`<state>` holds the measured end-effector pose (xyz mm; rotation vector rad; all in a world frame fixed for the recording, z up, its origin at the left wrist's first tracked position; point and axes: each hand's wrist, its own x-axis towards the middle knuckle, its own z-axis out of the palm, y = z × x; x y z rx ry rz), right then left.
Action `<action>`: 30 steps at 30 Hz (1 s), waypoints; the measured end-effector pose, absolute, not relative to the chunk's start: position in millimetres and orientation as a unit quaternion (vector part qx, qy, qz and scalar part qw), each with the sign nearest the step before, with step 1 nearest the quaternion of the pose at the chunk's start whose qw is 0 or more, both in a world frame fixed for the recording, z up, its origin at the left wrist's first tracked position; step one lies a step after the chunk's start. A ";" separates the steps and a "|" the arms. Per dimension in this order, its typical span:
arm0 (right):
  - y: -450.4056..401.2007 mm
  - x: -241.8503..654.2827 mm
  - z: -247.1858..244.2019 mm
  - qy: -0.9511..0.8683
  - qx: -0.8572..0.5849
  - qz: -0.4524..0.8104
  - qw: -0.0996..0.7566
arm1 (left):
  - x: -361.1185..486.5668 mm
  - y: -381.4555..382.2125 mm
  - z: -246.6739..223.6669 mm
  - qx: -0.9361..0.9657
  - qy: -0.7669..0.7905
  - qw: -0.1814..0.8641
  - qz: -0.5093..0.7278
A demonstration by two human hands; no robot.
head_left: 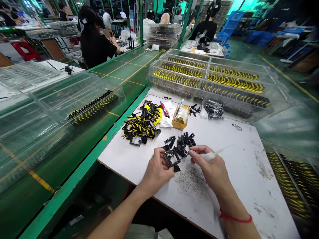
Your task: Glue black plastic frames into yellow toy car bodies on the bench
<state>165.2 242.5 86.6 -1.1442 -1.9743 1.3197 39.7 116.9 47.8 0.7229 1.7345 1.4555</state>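
A person's two bare arms reach in over the near edge of a white-topped bench [244, 172], a red cord [235, 217] around the right wrist. The left hand [157, 169] grasps a small black frame [171, 158], held tilted just above the bench, inward from the near edge and towards the left. The right hand [211, 166] is curled around a white tool [208, 156] whose thin, pale tip points away towards the bench's right edge; its thumb and forefinger meet close beside the frame, and I cannot tell whether they also pinch a small part. Dark specks [191, 182] dot the surface between the wrists. Just beyond the hands lies a loose heap of black parts [183, 142]. Nearer the left edge is a larger pile of black-and-yellow pieces [142, 124]. Past these, towards the far edge, sit a red cutter [164, 109], an amber box [180, 117] and a bag of black parts [213, 109]. Clear trays [208, 78] filled with yellow-and-black rows stand at the far edge. A green line table [119, 74] runs along the left, and further off a person in black [96, 43] sits working.
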 end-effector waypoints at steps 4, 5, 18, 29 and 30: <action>242.8 165.9 86.2 -0.715 -0.423 0.495 0.255 | 39.1 116.1 48.1 0.296 0.680 0.369 0.560; 243.0 166.2 85.3 -0.712 -0.423 0.499 0.254 | 39.0 115.9 47.9 0.297 0.681 0.368 0.559; 291.5 135.0 133.8 -0.719 -0.429 0.308 0.453 | 40.3 118.8 42.8 0.291 0.703 0.361 0.539; 332.2 73.2 100.2 -0.847 -0.321 0.130 0.404 | 40.4 120.0 40.1 0.288 0.682 0.362 0.566; 331.6 72.8 97.1 -0.853 -0.325 0.134 0.386 | 40.1 119.6 39.9 0.288 0.675 0.364 0.574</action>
